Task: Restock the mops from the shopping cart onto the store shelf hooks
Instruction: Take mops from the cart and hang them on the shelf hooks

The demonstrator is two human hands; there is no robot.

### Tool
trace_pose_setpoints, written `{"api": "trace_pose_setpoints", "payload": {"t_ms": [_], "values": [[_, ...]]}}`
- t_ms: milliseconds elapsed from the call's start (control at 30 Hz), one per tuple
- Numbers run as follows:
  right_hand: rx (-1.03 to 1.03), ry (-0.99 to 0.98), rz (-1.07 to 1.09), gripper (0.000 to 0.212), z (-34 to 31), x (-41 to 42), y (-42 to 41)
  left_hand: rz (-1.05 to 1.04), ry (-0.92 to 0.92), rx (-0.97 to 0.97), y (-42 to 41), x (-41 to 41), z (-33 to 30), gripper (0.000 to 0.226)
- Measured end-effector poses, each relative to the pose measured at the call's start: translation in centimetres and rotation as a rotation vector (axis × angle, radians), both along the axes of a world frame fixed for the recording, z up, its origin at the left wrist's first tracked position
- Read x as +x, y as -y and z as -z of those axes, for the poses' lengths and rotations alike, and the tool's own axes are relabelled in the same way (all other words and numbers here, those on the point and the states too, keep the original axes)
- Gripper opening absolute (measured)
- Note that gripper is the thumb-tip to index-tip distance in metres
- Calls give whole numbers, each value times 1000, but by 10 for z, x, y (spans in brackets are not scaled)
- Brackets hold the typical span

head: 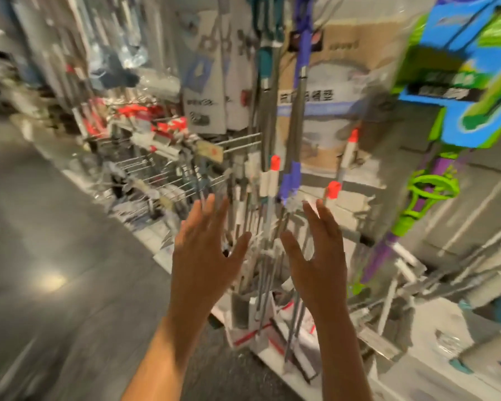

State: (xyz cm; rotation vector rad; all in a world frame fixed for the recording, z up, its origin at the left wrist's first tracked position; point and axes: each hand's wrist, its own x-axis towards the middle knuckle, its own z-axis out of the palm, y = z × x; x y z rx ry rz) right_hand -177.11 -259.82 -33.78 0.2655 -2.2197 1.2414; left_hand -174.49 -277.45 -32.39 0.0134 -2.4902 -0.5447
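The view is blurred by motion. Both hands are raised in front of the store shelf, fingers spread and straight, holding nothing. My left hand [206,250] and my right hand [318,250] flank a cluster of hanging mops [269,180] with grey poles, white grips and orange-red caps. A blue-handled mop [301,68] and a teal-handled one [265,62] hang from higher up. Bare metal shelf hooks [240,143] jut out to the left of the mops. The shopping cart is not in view.
A green and purple mop [422,198] hangs at the right under a blue and green package [469,82]. Boxed mop heads [258,328] stand on the low white shelf base. Grey aisle floor [55,256] stretches to the left.
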Motion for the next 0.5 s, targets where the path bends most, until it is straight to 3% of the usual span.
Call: {"api": "trace_pose_setpoints", "payload": {"t_ms": [200, 500], "values": [[60, 35, -206, 74, 0, 23, 85, -128, -49, 180, 84, 47, 9, 70], [142, -11, -539, 83, 3, 90, 281, -464, -91, 238, 252, 167, 17, 77]]}}
